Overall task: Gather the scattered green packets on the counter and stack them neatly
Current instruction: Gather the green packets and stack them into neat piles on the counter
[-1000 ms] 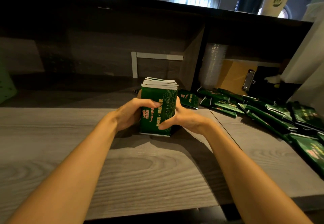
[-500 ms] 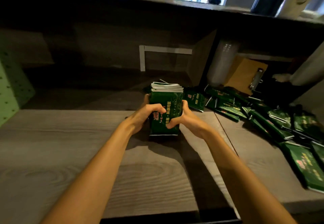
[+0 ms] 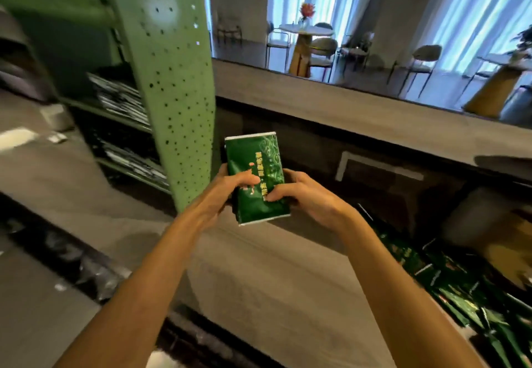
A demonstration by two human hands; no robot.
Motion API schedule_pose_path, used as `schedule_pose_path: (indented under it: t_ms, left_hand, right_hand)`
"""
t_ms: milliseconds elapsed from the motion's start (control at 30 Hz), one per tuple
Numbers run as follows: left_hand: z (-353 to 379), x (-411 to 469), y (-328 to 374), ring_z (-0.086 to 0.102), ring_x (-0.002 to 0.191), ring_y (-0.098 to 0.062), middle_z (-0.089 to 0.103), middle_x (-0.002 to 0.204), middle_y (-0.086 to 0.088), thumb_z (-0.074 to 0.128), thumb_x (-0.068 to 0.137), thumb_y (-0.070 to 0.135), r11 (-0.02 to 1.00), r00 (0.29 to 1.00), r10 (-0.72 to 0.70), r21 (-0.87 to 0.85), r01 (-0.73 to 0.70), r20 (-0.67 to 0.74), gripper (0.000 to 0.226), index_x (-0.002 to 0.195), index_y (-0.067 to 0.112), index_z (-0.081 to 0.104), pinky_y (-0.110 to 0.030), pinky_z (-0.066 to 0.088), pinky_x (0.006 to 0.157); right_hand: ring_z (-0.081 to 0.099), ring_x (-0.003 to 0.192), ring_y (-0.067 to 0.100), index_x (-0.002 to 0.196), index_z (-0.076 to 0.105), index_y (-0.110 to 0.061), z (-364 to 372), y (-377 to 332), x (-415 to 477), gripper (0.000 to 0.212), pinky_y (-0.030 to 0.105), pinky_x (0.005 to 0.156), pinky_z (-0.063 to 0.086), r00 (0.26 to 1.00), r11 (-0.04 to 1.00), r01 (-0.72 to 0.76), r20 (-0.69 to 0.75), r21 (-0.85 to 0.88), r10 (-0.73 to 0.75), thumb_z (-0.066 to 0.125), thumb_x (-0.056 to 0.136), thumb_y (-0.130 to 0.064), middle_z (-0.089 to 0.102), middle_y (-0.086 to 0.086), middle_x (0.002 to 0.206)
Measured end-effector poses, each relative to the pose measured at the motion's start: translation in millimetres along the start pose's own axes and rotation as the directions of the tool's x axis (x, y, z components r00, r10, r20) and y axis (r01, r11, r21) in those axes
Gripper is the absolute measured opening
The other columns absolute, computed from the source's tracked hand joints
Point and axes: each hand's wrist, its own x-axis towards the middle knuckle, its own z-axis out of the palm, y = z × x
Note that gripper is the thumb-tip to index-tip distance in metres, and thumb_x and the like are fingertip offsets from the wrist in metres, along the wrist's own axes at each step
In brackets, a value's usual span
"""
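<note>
Between both grips, left hand (image 3: 223, 192) and right hand (image 3: 305, 194) pinching its sides, the green packet stack (image 3: 257, 177) is held above the table (image 3: 288, 281); uneven squeeze could fan packets out.

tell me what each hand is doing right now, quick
Left hand: closed on the left side of the upright stack of glossy green packets.
Right hand: closed on the right side of the same stack, which is off the counter.

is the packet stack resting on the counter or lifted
Lifted: the packet stack is upright between the left hand and right hand, its bottom edge clear of the counter.
</note>
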Motion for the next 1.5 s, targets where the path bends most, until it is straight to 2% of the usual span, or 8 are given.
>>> schedule_pose_path:
  t_ms: [200, 433, 500, 767, 933, 1133, 1333, 1500]
  left_hand:
    - [-86, -35, 37, 0.069, 0.070, -0.013, 0.073, 0.083, 0.001, 0.061, 0.073, 0.017, 0.972, 0.952, 0.057, -0.200, -0.122, -0.301, 0.024, 0.096, 0.020, 0.065, -0.033, 0.052, 0.078]
    - [-176, -45, 82, 0.069, 0.077, -0.020, 0.073, 0.083, -0.003, 0.054, 0.083, 0.017, 0.930, 0.879, 0.126, -0.252, -0.265, -0.459, 0.017, 0.098, 0.019, 0.061, -0.034, 0.054, 0.075]
    - [-198, -36, 96, 0.069, 0.075, -0.019, 0.073, 0.080, -0.002, 0.052, 0.084, 0.016, 0.921, 0.882, 0.147, -0.263, -0.287, -0.448, 0.015, 0.096, 0.018, 0.061, -0.031, 0.054, 0.070]
    - [-310, 32, 123, 0.070, 0.060, -0.016, 0.073, 0.067, -0.001, 0.049, 0.086, 0.016, 0.955, 0.946, 0.116, -0.227, -0.189, -0.301, 0.014, 0.092, 0.014, 0.061, -0.028, 0.051, 0.064]
    - [-361, 78, 145, 0.067, 0.063, -0.018, 0.070, 0.064, -0.002, 0.051, 0.085, 0.016, 0.991, 0.979, 0.046, -0.115, -0.070, -0.197, 0.011, 0.090, 0.014, 0.061, -0.024, 0.049, 0.056]
    - [-386, 135, 171, 0.059, 0.075, -0.024, 0.063, 0.083, -0.009, 0.054, 0.082, 0.024, 0.992, 0.995, -0.092, 0.088, 0.094, -0.026, 0.013, 0.085, 0.012, 0.059, -0.030, 0.047, 0.071]
    - [-388, 180, 175, 0.061, 0.074, -0.028, 0.070, 0.064, -0.011, 0.058, 0.081, 0.027, 0.960, 0.975, -0.215, 0.194, 0.200, 0.061, 0.017, 0.085, 0.011, 0.060, -0.034, 0.048, 0.068]
    - [-397, 207, 172, 0.062, 0.082, -0.032, 0.066, 0.092, -0.015, 0.068, 0.067, 0.032, 0.933, 0.944, -0.300, 0.250, 0.259, 0.141, 0.039, 0.100, 0.012, 0.059, -0.039, 0.051, 0.073]
  right_hand:
    - [0.057, 0.111, 0.021, 0.138, 0.035, -0.016, 94, -62, 50, 0.067, 0.038, 0.099, 0.046, 0.982, 0.990, 0.134, 0.137, -0.047, -0.127, 0.068, 0.079, -0.013, 0.055, 0.005, 0.127]
    - [0.049, 0.112, 0.014, 0.140, 0.035, -0.014, 172, -127, 83, 0.052, 0.030, 0.097, 0.042, 0.929, 0.899, 0.340, 0.243, -0.274, -0.278, 0.051, 0.094, -0.031, 0.050, 0.002, 0.126]
    - [0.050, 0.103, 0.012, 0.132, 0.045, -0.012, 187, -143, 96, 0.039, 0.025, 0.087, 0.042, 0.920, 0.878, 0.387, 0.188, -0.281, -0.345, 0.046, 0.097, -0.028, 0.053, 0.001, 0.116]
    - [0.047, 0.122, 0.024, 0.125, 0.056, -0.003, 234, -174, 184, 0.037, 0.028, 0.101, 0.035, 0.801, 0.600, 0.401, -0.054, -0.692, -0.597, 0.044, 0.090, 0.002, 0.053, 0.013, 0.131]
    - [0.029, 0.136, 0.030, 0.137, 0.042, -0.003, 251, -184, 225, 0.046, 0.035, 0.111, 0.026, 0.847, 0.483, 0.212, -0.087, -0.850, -0.524, 0.041, 0.092, 0.000, 0.030, 0.012, 0.147]
    - [0.017, 0.143, 0.026, 0.147, 0.025, -0.011, 256, -179, 237, 0.054, 0.033, 0.115, 0.016, 0.901, 0.413, -0.008, -0.186, -0.911, -0.392, 0.038, 0.095, -0.010, 0.020, 0.007, 0.155]
    - [0.025, 0.137, 0.029, 0.144, 0.031, -0.012, 261, -172, 245, 0.053, 0.039, 0.115, 0.022, 0.855, 0.361, -0.119, -0.281, -0.925, -0.436, 0.043, 0.093, -0.015, 0.026, 0.008, 0.151]
    - [0.033, 0.132, 0.030, 0.142, 0.035, -0.012, 261, -173, 246, 0.052, 0.041, 0.110, 0.029, 0.847, 0.364, -0.148, -0.308, -0.919, -0.433, 0.046, 0.091, -0.018, 0.032, 0.009, 0.146]
